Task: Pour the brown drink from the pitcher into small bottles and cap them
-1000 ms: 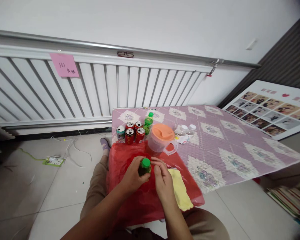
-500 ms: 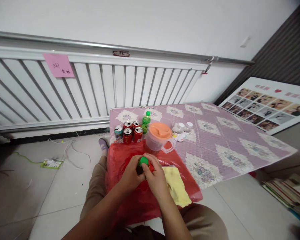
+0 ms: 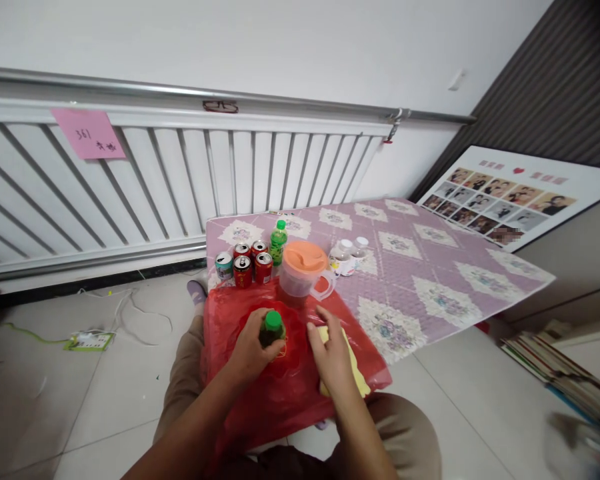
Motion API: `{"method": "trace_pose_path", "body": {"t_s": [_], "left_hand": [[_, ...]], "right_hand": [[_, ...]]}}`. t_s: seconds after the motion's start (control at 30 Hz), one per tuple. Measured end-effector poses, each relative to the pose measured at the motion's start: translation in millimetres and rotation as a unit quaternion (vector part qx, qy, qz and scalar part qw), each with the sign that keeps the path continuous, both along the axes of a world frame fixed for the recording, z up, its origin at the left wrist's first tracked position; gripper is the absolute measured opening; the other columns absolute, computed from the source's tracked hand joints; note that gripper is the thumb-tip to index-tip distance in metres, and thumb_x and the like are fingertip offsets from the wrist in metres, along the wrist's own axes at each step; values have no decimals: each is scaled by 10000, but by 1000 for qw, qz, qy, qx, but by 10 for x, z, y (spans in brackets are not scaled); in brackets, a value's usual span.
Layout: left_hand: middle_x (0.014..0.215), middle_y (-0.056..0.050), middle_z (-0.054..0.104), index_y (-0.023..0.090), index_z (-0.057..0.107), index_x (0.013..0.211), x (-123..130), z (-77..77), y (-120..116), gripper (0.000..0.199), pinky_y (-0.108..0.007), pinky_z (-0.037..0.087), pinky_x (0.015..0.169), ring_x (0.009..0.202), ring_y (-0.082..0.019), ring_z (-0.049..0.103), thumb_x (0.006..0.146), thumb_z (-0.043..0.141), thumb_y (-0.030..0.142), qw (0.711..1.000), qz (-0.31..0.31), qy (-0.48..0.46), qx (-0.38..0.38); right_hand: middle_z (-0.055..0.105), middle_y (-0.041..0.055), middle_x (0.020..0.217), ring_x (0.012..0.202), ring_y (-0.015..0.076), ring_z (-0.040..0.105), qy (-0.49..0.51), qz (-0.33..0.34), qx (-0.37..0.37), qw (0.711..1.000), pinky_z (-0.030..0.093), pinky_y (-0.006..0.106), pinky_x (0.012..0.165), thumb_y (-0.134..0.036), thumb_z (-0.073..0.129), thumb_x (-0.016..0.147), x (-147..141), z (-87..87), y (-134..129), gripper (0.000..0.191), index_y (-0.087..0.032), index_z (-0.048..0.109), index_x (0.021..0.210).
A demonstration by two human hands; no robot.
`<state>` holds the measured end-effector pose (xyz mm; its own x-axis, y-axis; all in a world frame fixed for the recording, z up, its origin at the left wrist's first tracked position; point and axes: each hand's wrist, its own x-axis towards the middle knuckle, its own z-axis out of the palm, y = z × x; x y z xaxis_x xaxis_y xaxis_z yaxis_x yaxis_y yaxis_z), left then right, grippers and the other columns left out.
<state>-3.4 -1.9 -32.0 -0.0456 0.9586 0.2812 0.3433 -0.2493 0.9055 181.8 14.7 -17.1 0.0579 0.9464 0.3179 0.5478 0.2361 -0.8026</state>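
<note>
My left hand [image 3: 255, 343] is wrapped round a green-capped bottle [image 3: 273, 327], which stands upright over a red scalloped plate [image 3: 291, 360]. To its right, my right hand [image 3: 330, 343] is apart from the bottle, fingers spread, over the edge of a yellow cloth [image 3: 357, 379]. Plate and cloth lie on a red plastic sheet [image 3: 260, 413]. Just beyond the hands stands a clear pitcher [image 3: 296, 283] with an orange lid.
Several cans [image 3: 243, 271] and another green bottle [image 3: 279, 243] stand at the table's back left. Two white-capped bottles [image 3: 345, 257] are right of the pitcher on the flowered tablecloth [image 3: 405, 277]. A white radiator [image 3: 170, 173] runs behind.
My right hand has let go of the bottle and moved right, its fingers opening. My left hand keeps hold of the bottle. The whole view has shifted a little.
</note>
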Motion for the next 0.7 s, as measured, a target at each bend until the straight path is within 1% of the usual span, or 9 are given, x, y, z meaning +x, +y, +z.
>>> {"method": "trace_pose_path", "body": {"t_s": [0.07, 0.17, 0.23, 0.3, 0.37, 0.43, 0.5, 0.6, 0.7], "left_hand": [[1225, -92, 585, 198, 496, 1234, 2, -9, 3, 534, -454, 429, 1061, 1165, -237, 564, 732, 678, 192, 1000, 4, 4, -2], [1235, -86, 585, 205, 502, 1227, 0, -21, 9, 532, -457, 421, 1076, 1180, -236, 561, 727, 683, 197, 1000, 4, 7, -7], [1226, -80, 594, 209, 516, 1220, -6, -21, 7, 528, -452, 430, 1070, 1170, -235, 569, 721, 689, 198, 1000, 4, 4, -11], [1222, -81, 602, 205, 528, 1218, -12, -15, 1, 529, -446, 437, 1063, 1163, -236, 576, 715, 692, 196, 1000, 4, -3, -15], [1241, -88, 601, 199, 525, 1232, -16, -10, -6, 546, -447, 436, 1067, 1172, -239, 577, 713, 693, 192, 1000, 5, -6, -22], [1262, -91, 597, 200, 516, 1252, -18, -6, -9, 570, -451, 433, 1071, 1184, -242, 573, 711, 698, 192, 1000, 4, -5, -30], [1273, -96, 593, 196, 510, 1262, -18, -6, -7, 587, -458, 430, 1075, 1192, -247, 570, 708, 705, 200, 999, 3, -6, -36], [1273, -101, 589, 186, 511, 1259, -17, -5, 0, 585, -458, 423, 1083, 1193, -246, 569, 707, 702, 203, 999, 3, -11, -42], [1262, -98, 593, 187, 515, 1252, -14, -1, 1, 580, -450, 428, 1076, 1185, -243, 573, 703, 700, 191, 999, 2, -18, -36]], "right_hand": [[600, 199, 1299, 1239, 351, 533, -117, -37, -11, 992, 407, 583, 1037, -413, 572, 863, 209, -119, 24, 531, -144, 546, 1319], [535, 222, 1394, 1277, 419, 478, -259, -89, -89, 958, 428, 636, 960, -424, 648, 807, 389, -304, -6, 677, -158, 487, 1408], [488, 205, 1459, 1321, 431, 430, -305, -99, -138, 937, 434, 648, 932, -422, 687, 776, 442, -435, -50, 743, -209, 450, 1447], [455, 196, 1497, 1357, 435, 388, -318, -97, -178, 926, 424, 665, 929, -391, 697, 763, 490, -566, -85, 753, -231, 445, 1454], [441, 202, 1508, 1365, 435, 386, -301, -91, -193, 930, 413, 667, 948, -347, 666, 780, 560, -681, -94, 697, -219, 478, 1439], [469, 206, 1486, 1346, 407, 431, -234, -83, -173, 953, 405, 626, 997, -297, 620, 795, 657, -763, -75, 615, -196, 537, 1396], [538, 205, 1421, 1302, 359, 503, -155, -78, -147, 974, 407, 550, 1045, -248, 584, 777, 769, -799, -39, 569, -160, 591, 1339], [642, 178, 1295, 1205, 303, 603, -98, -87, -137, 982, 446, 472, 1042, -221, 538, 744, 961, -775, -12, 568, -126, 615, 1298], [730, 120, 1107, 1013, 283, 698, -49, -127, -149, 979, 545, 448, 908, -296, 540, 767, 1175, -675, -67, 547, -160, 622, 1291]]}}
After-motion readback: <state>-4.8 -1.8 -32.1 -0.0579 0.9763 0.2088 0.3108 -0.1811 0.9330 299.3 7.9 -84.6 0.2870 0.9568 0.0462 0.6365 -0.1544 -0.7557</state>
